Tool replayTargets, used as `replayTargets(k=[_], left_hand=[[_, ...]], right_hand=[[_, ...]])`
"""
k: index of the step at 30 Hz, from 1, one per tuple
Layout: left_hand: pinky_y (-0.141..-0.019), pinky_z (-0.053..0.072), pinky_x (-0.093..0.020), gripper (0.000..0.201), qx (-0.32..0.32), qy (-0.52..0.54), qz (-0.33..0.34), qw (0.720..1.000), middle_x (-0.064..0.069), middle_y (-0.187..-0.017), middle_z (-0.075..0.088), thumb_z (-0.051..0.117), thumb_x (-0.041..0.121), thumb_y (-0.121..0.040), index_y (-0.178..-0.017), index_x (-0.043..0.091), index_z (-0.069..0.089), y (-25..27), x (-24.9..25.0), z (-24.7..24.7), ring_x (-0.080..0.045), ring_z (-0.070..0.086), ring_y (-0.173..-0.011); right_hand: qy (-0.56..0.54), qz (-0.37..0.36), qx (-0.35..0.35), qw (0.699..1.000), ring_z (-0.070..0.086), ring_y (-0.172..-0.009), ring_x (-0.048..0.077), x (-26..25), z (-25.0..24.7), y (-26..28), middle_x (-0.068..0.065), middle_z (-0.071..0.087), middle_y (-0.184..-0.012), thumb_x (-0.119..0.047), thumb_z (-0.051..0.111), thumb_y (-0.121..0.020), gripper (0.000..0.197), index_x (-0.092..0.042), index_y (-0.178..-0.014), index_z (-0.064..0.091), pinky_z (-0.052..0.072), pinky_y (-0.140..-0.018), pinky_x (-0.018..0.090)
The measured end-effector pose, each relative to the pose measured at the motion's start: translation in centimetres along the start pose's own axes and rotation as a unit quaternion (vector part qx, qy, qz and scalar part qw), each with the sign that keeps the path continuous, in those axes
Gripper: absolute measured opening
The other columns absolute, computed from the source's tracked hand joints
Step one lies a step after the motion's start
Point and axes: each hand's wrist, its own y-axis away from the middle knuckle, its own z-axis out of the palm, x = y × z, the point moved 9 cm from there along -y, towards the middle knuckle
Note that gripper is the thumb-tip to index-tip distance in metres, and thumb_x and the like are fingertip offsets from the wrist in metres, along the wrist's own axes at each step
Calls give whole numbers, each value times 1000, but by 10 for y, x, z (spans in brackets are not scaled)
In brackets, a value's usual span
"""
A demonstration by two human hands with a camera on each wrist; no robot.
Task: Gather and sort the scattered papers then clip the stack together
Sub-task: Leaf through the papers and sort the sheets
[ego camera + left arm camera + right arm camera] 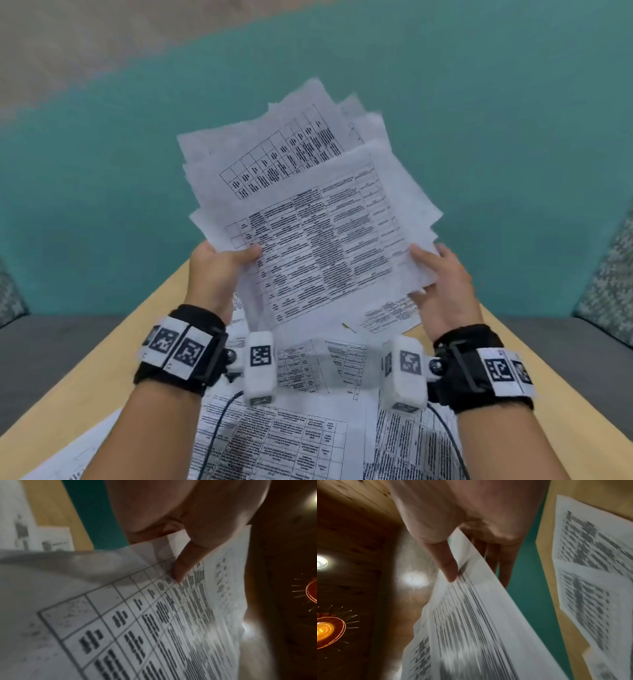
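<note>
1. The left hand point(219, 267) held the near left edge of a loose bundle of papers point(308, 212) lifted above the wooden table point(102, 370). Its thumb point(181, 568) pressed down on the top sheet, and its fingers were hidden underneath.
2. The right hand point(442, 284) pinched the bundle's near right edge, with the thumb point(448, 566) on top and the fingers behind the sheets.
3. The bundle was fanned and uneven. Corners stuck out at different angles at the far end, so the edges were not squared.
4. More sheets point(274, 435) lay scattered on the table under the wrists, one of them near the far right corner point(390, 315). Gathering looked only partly done.
5. No clip was identifiable; a small yellowish thing point(349, 327) lay by the sheets, too small to tell.
6. Risks, as judged: since only the near edge was gripped, inner sheets could slide out of the fan and drop. Tapping the bundle square could crumple the protruding corners. Clipping now would leave out the table sheets.
</note>
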Motion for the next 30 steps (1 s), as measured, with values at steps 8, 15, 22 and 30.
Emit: replayTargets(k=[8, 15, 22, 30], left_hand=[[-73, 57, -26, 33, -102, -132, 6, 986, 3, -97, 83, 69, -16, -85, -102, 12, 75, 5, -1, 9, -13, 79, -89], [-71, 56, -25, 22, -66, -99, 31, 992, 11, -91, 82, 76, 1, -90, -99, 20, 75, 2, -10, 11, -5, 78, -83], [-89, 56, -36, 32, -77, -109, 12, 991, 2, -110, 79, 78, -3, -86, -105, 23, 71, 3, -23, 14, -16, 74, -100], [-80, 55, -29, 31, -69, -100, 22, 992, 5, -108, 79, 76, -2, -88, -110, 20, 71, 3, -17, 15, -12, 74, -98]], right_hand=[[228, -2, -101, 968, 70, -107, 19, 1, -8, -1, 0, 74, -118, -23, 84, -74, 57, -21, -127, 64, 49, -84, 33], [258, -73, -106, 958, 76, -88, 13, 5, 9, -5, -6, 80, -90, -6, 80, -81, 17, -20, -91, 78, 56, -77, 29], [272, -81, -127, 950, 73, -91, 5, 12, 16, -3, -17, 78, -87, -7, 77, -85, 19, -24, -92, 74, 53, -84, 28], [227, -90, -93, 965, 74, -95, 17, 1, 20, 0, -10, 79, -93, -6, 71, -90, 19, -25, -93, 73, 56, -91, 39]])
